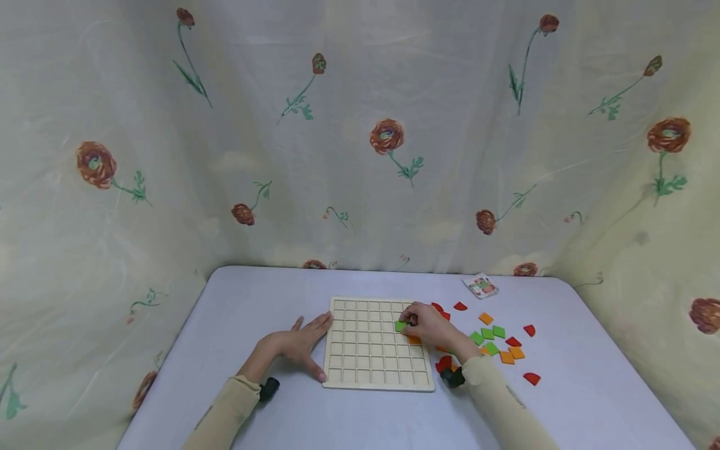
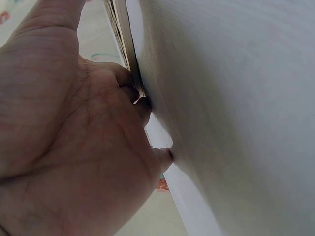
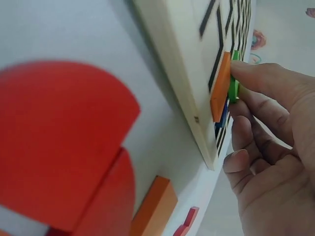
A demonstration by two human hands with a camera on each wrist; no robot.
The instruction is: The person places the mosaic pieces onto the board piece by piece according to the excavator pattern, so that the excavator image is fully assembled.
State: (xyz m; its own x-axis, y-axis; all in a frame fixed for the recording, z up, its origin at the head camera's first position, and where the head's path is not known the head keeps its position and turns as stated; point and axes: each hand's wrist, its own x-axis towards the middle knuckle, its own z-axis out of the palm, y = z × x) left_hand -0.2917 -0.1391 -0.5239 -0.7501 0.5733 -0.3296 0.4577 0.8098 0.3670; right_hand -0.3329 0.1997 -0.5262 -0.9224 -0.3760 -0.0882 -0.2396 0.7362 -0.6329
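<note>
From the head camera, the left hand (image 1: pixel 298 347) lies flat with fingers spread on the table (image 1: pixel 236 312), its fingertips against the left edge of the wooden grid board (image 1: pixel 371 369). The right hand (image 1: pixel 430 325) pinches a green tile (image 1: pixel 400 325) over the board's right columns, an orange tile (image 1: pixel 414 340) just under it; loose red, green and orange pieces (image 1: pixel 495 344) lie to its right. In the left wrist view, fingertips (image 2: pixel 165 156) press the board's edge (image 2: pixel 123 34). In the right wrist view, fingers (image 3: pixel 261 81) grip the green tile (image 3: pixel 233 88) beside the orange one (image 3: pixel 220 86).
</note>
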